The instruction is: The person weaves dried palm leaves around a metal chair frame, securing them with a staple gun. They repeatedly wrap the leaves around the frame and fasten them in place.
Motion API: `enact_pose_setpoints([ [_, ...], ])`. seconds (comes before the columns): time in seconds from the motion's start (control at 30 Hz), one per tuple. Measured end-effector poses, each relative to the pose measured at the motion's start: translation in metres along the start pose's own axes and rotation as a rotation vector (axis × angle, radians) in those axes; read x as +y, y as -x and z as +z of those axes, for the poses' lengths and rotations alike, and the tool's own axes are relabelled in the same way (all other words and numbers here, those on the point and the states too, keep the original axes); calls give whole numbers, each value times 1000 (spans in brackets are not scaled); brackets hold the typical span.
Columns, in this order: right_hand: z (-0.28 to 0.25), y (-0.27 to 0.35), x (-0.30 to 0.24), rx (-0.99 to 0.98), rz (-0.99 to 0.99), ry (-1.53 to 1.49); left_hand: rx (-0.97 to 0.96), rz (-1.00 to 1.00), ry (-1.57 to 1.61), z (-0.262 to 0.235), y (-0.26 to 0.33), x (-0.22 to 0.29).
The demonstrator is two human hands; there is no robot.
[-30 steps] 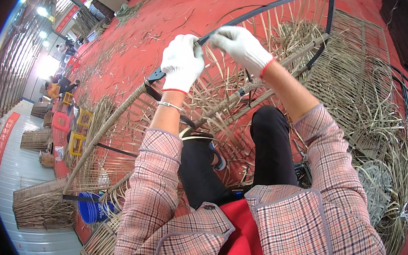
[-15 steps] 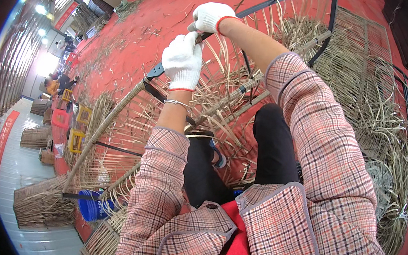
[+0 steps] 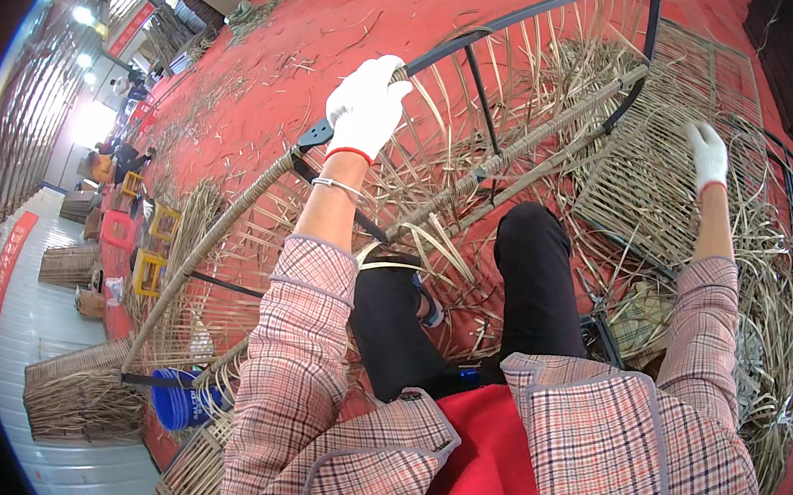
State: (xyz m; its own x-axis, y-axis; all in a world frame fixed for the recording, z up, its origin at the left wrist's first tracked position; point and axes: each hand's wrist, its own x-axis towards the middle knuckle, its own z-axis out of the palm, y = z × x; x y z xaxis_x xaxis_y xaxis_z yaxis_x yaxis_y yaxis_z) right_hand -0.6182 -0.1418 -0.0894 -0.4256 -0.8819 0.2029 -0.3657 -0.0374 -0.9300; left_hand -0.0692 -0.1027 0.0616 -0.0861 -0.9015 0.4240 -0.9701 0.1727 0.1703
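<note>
My left hand [image 3: 368, 107], in a white knitted glove, is closed around the upper bar of a black metal frame [image 3: 477, 34], where a bit of woven strip shows at the fingers. Wrapped, rope-like rails [image 3: 247, 195] and loose pale strips [image 3: 441, 238] belong to the same half-woven piece, which slants across in front of my knees. Off to the right, my right hand [image 3: 709, 155], also gloved, is held out over woven panels and loose strips, with its fingers stretched out. Nothing can be made out in it.
A slatted woven panel [image 3: 649, 192] and heaps of strips [image 3: 770, 374] lie to the right. A blue bucket [image 3: 175, 403] stands at lower left, with yellow crates [image 3: 150, 272] beyond it. Scraps litter the red floor [image 3: 313, 26]. People are far off at left.
My right hand has left the bar beside my left hand and swung out to the far right. My left hand stays on the bar, turned slightly. The frame has shifted a little.
</note>
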Motion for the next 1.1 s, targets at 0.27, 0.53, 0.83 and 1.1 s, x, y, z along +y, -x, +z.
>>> enact_pose_setpoints([
  [0.27,66,92,-115,-228,-604,-222,-77,177,-218,6,-20,-14],
  [0.53,290,194,-227,-372,-441,-155,-73,260,-149,1,-23,-23],
  [0.83,324,190,-217,-184,-511,-72,-166,43,98,7,-26,-27],
  [1.1,247,131,-250,-266,-971,120,-16,-9,-51,8,-14,-7],
])
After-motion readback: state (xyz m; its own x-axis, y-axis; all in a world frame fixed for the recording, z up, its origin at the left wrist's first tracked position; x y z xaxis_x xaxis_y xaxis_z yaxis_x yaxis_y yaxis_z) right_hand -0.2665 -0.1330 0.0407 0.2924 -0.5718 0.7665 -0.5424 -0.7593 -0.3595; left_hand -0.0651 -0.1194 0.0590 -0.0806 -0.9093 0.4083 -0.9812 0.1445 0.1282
